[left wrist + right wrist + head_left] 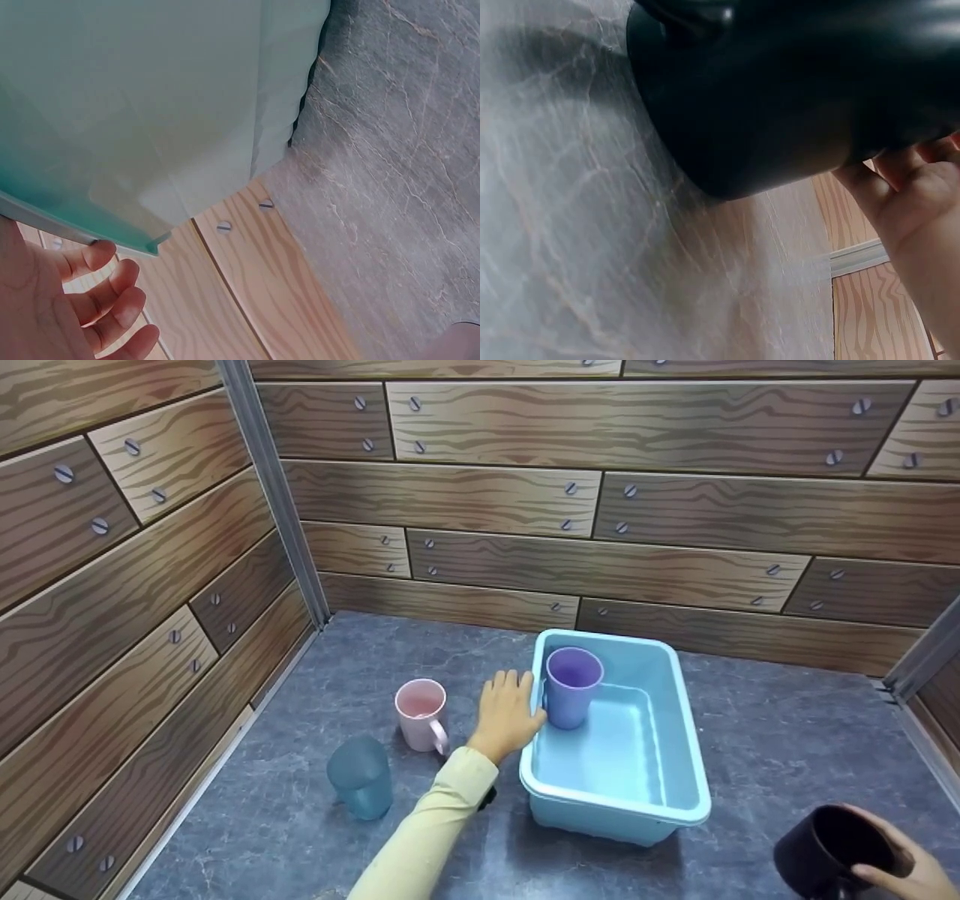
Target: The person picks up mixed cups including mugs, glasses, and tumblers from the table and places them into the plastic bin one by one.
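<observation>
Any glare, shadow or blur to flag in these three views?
Head: glare streaks inside the blue tub, shadow on the table below its near end; left wrist: hazy, washed-out look, pale bright patch on the tub's wall; right wrist: soft-edged shadow beside the black mug, whose dark surface hides detail.

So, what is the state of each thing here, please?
Light blue rectangular basin: upright, one cup inside.
Tall purple tapered cup: upright in the basin.
Pink mug with handle: upright, outside the basin.
Translucent teal cup: standing outside the basin.
Black cylindrical mug: held; cannot tell whether lifted.
Left hand: touching the basin's rim.
Right hand: gripping the black mug.
</observation>
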Motion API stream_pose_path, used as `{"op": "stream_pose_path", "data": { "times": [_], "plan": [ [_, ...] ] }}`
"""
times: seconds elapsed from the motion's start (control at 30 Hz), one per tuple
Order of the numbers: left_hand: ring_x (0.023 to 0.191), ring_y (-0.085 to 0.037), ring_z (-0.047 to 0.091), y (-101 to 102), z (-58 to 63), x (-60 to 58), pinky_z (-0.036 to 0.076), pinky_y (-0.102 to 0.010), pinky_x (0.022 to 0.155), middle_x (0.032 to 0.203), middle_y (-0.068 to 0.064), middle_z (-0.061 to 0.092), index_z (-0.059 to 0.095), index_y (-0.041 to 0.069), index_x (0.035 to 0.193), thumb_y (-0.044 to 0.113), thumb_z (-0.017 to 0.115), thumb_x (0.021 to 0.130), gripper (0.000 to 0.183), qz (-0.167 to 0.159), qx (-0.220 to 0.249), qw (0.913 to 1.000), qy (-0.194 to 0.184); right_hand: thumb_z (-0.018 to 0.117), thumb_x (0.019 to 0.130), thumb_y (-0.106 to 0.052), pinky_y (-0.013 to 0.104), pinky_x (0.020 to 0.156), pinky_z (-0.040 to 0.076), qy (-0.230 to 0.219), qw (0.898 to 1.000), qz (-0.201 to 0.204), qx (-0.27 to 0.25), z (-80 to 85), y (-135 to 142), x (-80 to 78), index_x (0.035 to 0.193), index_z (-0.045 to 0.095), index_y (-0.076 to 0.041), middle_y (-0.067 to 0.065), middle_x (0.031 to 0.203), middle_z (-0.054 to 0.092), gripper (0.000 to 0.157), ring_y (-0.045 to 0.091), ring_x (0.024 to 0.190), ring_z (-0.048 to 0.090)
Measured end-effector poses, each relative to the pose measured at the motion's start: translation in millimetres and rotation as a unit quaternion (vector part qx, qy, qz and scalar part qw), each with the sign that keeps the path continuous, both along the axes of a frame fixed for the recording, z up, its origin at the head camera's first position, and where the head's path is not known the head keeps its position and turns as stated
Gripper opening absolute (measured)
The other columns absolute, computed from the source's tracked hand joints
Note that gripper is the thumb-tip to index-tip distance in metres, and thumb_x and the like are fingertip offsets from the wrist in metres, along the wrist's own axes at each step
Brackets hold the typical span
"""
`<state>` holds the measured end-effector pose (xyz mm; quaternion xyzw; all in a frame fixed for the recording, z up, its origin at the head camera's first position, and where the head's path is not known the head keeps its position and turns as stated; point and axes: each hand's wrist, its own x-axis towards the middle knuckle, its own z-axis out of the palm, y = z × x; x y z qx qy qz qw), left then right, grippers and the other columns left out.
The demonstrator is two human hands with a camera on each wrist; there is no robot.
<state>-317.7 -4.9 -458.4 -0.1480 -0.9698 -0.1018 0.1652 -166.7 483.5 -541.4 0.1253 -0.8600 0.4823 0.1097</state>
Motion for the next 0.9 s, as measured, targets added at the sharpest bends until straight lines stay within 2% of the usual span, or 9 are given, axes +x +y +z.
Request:
{"op": "stream_pose_path", "data": {
  "times": [0.17, 0.3, 0.4, 0.53, 0.63, 0.73, 0.77, 0.9],
  "plan": [
    [0.106, -0.025, 0.051, -1, 0.9, 0.2, 0.042, -0.041, 0.089, 0.112, -0.011, 0.057, 0.052, 0.010, 0.122, 0.039, 0.056, 0.085, 0.047, -0.004, 0.003, 1.0000, 0.004, 0.057, 0.069, 0.026, 0.000, 0.087, 0.034, 0.032, 0.995, 0.066, -0.067, -1.1, -1, -0.9, 0.141, 0.040, -0.007, -0.028, 0.131, 0.051, 0.081, -0.015, 0.113, 0.048],
    [0.104, -0.026, 0.051, -2, 0.9, -0.2, 0.042, -0.041, 0.087, 0.110, -0.011, 0.057, 0.051, 0.009, 0.120, 0.038, 0.056, 0.084, 0.046, -0.008, 0.007, 0.9999, 0.009, 0.056, 0.065, 0.029, 0.001, 0.091, 0.034, 0.038, 0.984, 0.115, -0.133, -2.2, 0, -1.8, 0.141, 0.036, 0.000, -0.020, 0.135, 0.051, 0.084, -0.011, 0.117, 0.048],
    [0.105, -0.026, 0.052, -2, 0.3, -0.6, 0.043, -0.041, 0.088, 0.111, -0.011, 0.057, 0.052, 0.009, 0.121, 0.038, 0.056, 0.084, 0.047, -0.007, 0.003, 0.9999, 0.010, 0.055, 0.064, 0.031, 0.004, 0.088, 0.039, 0.023, 0.977, 0.130, -0.169, -5.1, 0, -1.3, 0.143, 0.036, -0.005, -0.019, 0.135, 0.052, 0.088, -0.009, 0.115, 0.051],
    [0.106, -0.027, 0.052, -2, 0.6, 0.1, 0.043, -0.042, 0.089, 0.112, -0.012, 0.058, 0.052, 0.009, 0.122, 0.038, 0.057, 0.084, 0.048, -0.005, 0.003, 1.0000, 0.007, 0.056, 0.064, 0.031, 0.003, 0.084, 0.041, 0.004, 0.982, 0.090, -0.165, -10.4, 0, 1.3, 0.141, 0.040, -0.019, -0.025, 0.130, 0.052, 0.093, -0.013, 0.110, 0.052],
    [0.106, -0.027, 0.052, -2, 1.2, 0.6, 0.043, -0.042, 0.089, 0.113, -0.012, 0.057, 0.051, 0.009, 0.123, 0.038, 0.057, 0.084, 0.049, -0.005, 0.003, 1.0000, 0.004, 0.061, 0.065, 0.026, -0.002, 0.083, 0.034, 0.012, 0.997, 0.013, -0.079, -13.0, 0, 3.5, 0.141, 0.040, -0.025, -0.036, 0.126, 0.047, 0.094, -0.021, 0.107, 0.045],
    [0.107, -0.026, 0.052, -2, 1.1, 0.9, 0.042, -0.041, 0.090, 0.113, -0.012, 0.057, 0.051, 0.009, 0.123, 0.038, 0.056, 0.084, 0.049, -0.004, 0.000, 1.0000, 0.002, 0.065, 0.065, 0.023, -0.003, 0.083, 0.030, 0.018, 0.999, -0.039, -0.013, -14.1, 0, 5.0, 0.143, 0.038, -0.023, -0.041, 0.122, 0.043, 0.095, -0.026, 0.106, 0.041],
    [0.106, -0.027, 0.052, -2, 1.0, 1.0, 0.042, -0.041, 0.090, 0.113, -0.012, 0.057, 0.051, 0.009, 0.123, 0.038, 0.056, 0.084, 0.049, -0.004, 0.001, 1.0000, 0.003, 0.066, 0.065, 0.022, -0.003, 0.083, 0.029, 0.020, 0.999, -0.050, 0.001, -14.1, 0, 5.5, 0.143, 0.038, -0.023, -0.042, 0.122, 0.042, 0.095, -0.026, 0.105, 0.041],
    [0.106, -0.027, 0.052, -1, 0.4, 1.1, 0.042, -0.041, 0.089, 0.112, -0.012, 0.058, 0.052, 0.009, 0.122, 0.038, 0.056, 0.083, 0.049, -0.006, 0.003, 1.0000, 0.007, 0.067, 0.064, 0.022, -0.004, 0.082, 0.030, 0.023, 0.998, -0.058, -0.004, -13.5, -1, 6.6, 0.141, 0.040, -0.025, -0.042, 0.120, 0.044, 0.094, -0.025, 0.104, 0.043]
  ]
}}
